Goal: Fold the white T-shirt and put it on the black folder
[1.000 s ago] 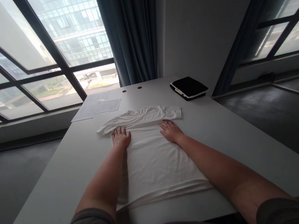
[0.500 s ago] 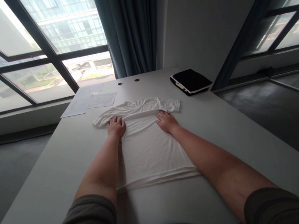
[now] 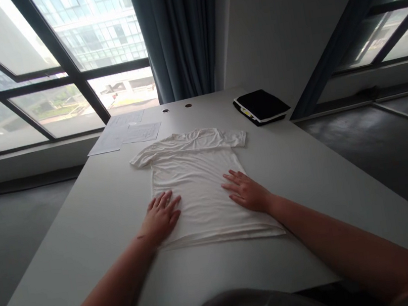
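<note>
A white T-shirt [image 3: 197,174] lies spread flat on the white table [image 3: 307,178], collar away from me and hem toward me. My left hand [image 3: 162,216] rests palm down with fingers spread on the shirt's lower left part, near the hem. On the lower right part my right hand [image 3: 246,191] lies flat too, fingers stretched out. Neither hand holds anything.
Several sheets of paper [image 3: 124,134] lie at the far left of the table. A black and white folded item [image 3: 261,106] sits at the far right corner. Two round cable holes [image 3: 177,108] are near the back edge. Windows and a dark curtain [image 3: 178,34] stand behind.
Both hands have slid from the shirt's chest near the sleeves down toward the hem, staying flat on the cloth.
</note>
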Motion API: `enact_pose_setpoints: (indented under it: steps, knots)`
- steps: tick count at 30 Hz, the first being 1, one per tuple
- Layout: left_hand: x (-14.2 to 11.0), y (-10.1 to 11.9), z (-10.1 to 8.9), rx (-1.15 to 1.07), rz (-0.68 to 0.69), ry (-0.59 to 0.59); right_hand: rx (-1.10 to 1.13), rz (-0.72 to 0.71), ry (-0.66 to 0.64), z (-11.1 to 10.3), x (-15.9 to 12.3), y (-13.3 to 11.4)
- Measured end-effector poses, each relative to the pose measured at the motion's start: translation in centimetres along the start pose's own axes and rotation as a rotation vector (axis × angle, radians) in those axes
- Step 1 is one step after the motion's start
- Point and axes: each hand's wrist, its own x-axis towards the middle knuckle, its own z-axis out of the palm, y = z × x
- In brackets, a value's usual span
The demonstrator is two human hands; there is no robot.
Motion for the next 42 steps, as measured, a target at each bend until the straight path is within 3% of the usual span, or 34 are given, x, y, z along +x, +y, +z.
enact_pose_setpoints:
  steps: [4,9,13,16,27,37,42]
  knots:
    - [-6.7,0.3,-0.4,0.055,-0.057,-0.031,0.032,-0.036,-0.051,-1.1,-5.1,-1.9]
    - [-9.9,2.0,-0.2,0.079,0.036,0.016,0.104,-0.081,-0.196,-1.8,-7.8,-5.1]
    - [-11.0,2.6,0.0,0.084,0.057,0.019,0.142,-0.036,-0.261,-2.0,-9.0,-6.3]
    - [-11.7,2.6,-0.3,0.073,0.037,-0.046,0.145,-0.027,-0.287,-2.2,-9.7,-6.2]
    - [-13.9,4.6,-1.0,0.018,-0.152,-0.130,0.154,-0.031,-0.315,-1.8,-11.7,-7.1]
    - [-15.4,3.3,-1.2,-0.016,-0.191,-0.178,0.189,0.042,-0.326,-2.4,-12.0,-7.3]
    - [-16.4,2.0,-2.5,-0.118,-0.100,-0.123,0.244,0.012,-0.310,-2.9,-12.2,-6.5]
